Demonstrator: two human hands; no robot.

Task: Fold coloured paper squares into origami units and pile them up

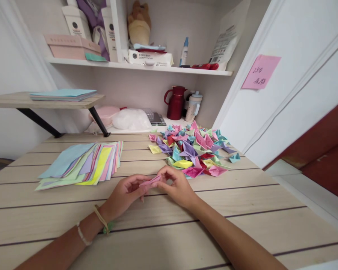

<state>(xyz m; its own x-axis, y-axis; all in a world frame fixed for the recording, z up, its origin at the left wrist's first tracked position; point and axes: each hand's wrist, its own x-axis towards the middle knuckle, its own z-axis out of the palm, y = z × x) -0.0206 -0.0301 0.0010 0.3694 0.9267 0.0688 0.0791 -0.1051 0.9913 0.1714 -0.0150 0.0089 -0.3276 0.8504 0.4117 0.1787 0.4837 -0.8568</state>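
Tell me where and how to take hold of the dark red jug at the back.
Probably best by the handle, coming from the front left: it loops out from the left of the upright dark red jug, while the pale cup stands close on the right, leaving less room there.

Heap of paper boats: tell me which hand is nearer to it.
Right. The right hand is close by the near left edge of the heap of paper boats; the left hand is farther off to the left.
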